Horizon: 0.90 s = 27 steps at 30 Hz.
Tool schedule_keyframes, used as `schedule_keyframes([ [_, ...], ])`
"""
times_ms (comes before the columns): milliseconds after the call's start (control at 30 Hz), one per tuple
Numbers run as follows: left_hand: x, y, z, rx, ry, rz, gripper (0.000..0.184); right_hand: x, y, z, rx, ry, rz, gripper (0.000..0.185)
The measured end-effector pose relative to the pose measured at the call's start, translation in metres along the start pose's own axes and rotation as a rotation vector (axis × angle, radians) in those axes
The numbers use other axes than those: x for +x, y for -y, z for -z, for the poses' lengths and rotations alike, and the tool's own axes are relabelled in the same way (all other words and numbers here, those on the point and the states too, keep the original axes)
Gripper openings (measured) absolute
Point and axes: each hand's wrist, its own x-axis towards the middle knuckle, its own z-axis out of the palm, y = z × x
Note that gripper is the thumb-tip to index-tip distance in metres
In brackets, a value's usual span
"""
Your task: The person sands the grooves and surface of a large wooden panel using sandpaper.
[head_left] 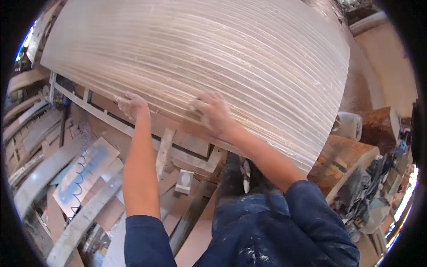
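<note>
A large pale panel (213, 58) with long parallel grooves fills the upper part of the view. At its near edge is my left hand (132, 105), dusted white, with its fingers bent over the edge; whether they grip it is hard to tell. My right hand (211, 111) lies on the grooved surface close to the near edge. It is blurred, its fingers curled down, and anything beneath them is hidden. Under the panel a light frame (106, 116) sticks out on the left.
Below left, boards and curved pieces (84, 218) lie piled beside a blue-stained board (86, 173) and a coiled blue hose (79, 178). A small white box (184, 181) sits below the frame. Logs (340, 162), dark plastic (356, 187) and a whitish container (349, 126) stand right.
</note>
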Motion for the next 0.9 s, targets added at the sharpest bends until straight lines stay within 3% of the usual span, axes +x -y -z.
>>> schedule_keyframes([
  [67,0.011,0.013,-0.010,-0.010,-0.010,-0.091,0.068,-0.045,-0.009,0.050,0.037,0.090,-0.050,0.028],
  [133,0.010,0.011,-0.012,-0.020,-0.003,-0.044,0.067,-0.131,-0.053,0.085,-0.052,0.073,-0.080,0.030],
  [233,0.014,0.009,-0.012,0.009,-0.015,-0.016,0.068,-0.175,-0.051,0.132,-0.245,0.130,-0.140,0.031],
  [300,0.010,0.006,-0.009,-0.064,-0.017,-0.064,0.068,-0.146,-0.051,0.107,-0.198,0.130,-0.105,0.031],
  [433,0.009,0.007,-0.009,-0.039,-0.026,-0.042,0.065,0.017,0.001,-0.008,-0.022,0.006,0.001,0.025],
  [533,0.011,0.014,-0.012,-0.095,-0.074,-0.054,0.062,0.119,0.040,-0.066,0.010,0.104,0.017,0.024],
  [633,0.007,0.007,-0.009,-0.092,-0.047,0.004,0.060,0.112,0.036,-0.060,0.037,0.053,0.069,0.025],
  [800,0.009,0.003,-0.006,-0.088,-0.051,-0.006,0.058,-0.024,-0.006,0.042,-0.109,0.220,-0.069,0.023],
  [900,0.009,-0.004,0.000,-0.078,-0.017,0.053,0.058,0.010,0.007,0.023,-0.103,0.201,-0.032,0.022],
])
